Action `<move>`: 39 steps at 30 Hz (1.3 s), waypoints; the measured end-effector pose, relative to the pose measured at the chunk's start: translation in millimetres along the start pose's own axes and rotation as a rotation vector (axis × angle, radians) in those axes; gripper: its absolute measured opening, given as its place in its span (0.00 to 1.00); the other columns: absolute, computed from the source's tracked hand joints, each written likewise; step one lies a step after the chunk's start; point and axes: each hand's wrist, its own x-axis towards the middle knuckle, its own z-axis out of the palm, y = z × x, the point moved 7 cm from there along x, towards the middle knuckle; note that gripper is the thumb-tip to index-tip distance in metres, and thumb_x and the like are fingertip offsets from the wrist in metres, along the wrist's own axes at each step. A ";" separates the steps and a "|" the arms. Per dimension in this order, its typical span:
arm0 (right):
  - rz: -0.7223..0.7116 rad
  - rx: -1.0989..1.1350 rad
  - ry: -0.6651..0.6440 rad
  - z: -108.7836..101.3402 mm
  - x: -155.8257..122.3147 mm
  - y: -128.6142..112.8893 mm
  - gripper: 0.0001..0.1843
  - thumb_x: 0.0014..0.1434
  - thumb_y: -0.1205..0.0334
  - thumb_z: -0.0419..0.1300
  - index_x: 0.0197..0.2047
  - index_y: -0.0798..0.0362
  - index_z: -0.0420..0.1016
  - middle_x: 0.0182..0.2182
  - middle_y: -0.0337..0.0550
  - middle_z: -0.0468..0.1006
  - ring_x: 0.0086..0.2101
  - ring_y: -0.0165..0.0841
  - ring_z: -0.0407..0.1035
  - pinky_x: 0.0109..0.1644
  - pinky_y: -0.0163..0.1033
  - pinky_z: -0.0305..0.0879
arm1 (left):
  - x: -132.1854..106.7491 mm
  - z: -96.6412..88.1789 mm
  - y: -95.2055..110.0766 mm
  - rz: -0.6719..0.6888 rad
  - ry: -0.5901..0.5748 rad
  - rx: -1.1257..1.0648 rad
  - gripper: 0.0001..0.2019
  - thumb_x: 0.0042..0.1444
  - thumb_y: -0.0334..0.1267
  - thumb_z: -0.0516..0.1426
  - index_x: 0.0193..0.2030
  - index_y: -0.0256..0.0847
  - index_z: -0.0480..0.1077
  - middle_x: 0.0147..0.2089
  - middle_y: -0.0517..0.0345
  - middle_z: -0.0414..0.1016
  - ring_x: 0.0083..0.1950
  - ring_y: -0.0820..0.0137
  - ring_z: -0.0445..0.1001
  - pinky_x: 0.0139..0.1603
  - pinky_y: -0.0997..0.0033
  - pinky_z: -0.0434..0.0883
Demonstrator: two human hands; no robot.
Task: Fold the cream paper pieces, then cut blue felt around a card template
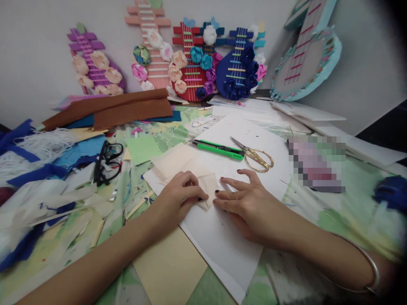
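A small folded piece of cream paper (210,184) lies on a large white sheet (235,258). My left hand (179,195) has its fingers curled, with thumb and forefinger pressed on the near part of the folded paper. From the other side my right hand (249,203) reaches in, fingers spread and stretched out, its fingertips at the paper's right edge. More thin cream paper (173,160) lies just beyond my left hand. A green utility knife (219,149) and gold-handled scissors (259,160) rest on the white sheet beyond both hands.
Black-framed glasses (106,163) and a light green paper square (143,150) lie to the left, near blue and white scraps (22,212). Brown paper (127,111) is farther back. Decorated lute-shaped crafts (233,72) lean against the wall. A blurred-out object (314,165) is at right.
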 end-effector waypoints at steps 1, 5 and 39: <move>0.003 0.003 -0.006 0.6 0.0 0.6 0.14 0.53 0.74 0.56 0.38 0.49 0.77 0.30 0.43 0.80 0.47 0.45 0.69 0.58 0.61 0.44 | -0.2 0.2 -0.2 -0.004 -0.001 0.000 0.14 0.60 0.26 0.49 0.38 0.44 0.75 0.39 0.55 0.65 0.43 0.68 0.66 0.44 0.67 0.66; 0.015 0.005 -0.004 0.7 0.9 4.2 0.14 0.53 0.74 0.55 0.38 0.49 0.77 0.32 0.41 0.81 0.48 0.43 0.67 0.58 0.60 0.42 | 0.1 -0.1 2.3 -0.012 0.002 -0.008 0.13 0.59 0.26 0.49 0.38 0.43 0.74 0.40 0.55 0.65 0.43 0.68 0.65 0.44 0.67 0.66; 0.269 0.440 0.167 12.9 23.1 49.0 0.14 0.46 0.79 0.54 0.33 0.54 0.75 0.29 0.40 0.77 0.33 0.31 0.65 0.39 0.38 0.61 | 6.1 10.3 17.1 -0.172 -0.024 0.177 0.07 0.50 0.33 0.53 0.38 0.42 0.65 0.41 0.53 0.63 0.43 0.61 0.61 0.45 0.56 0.62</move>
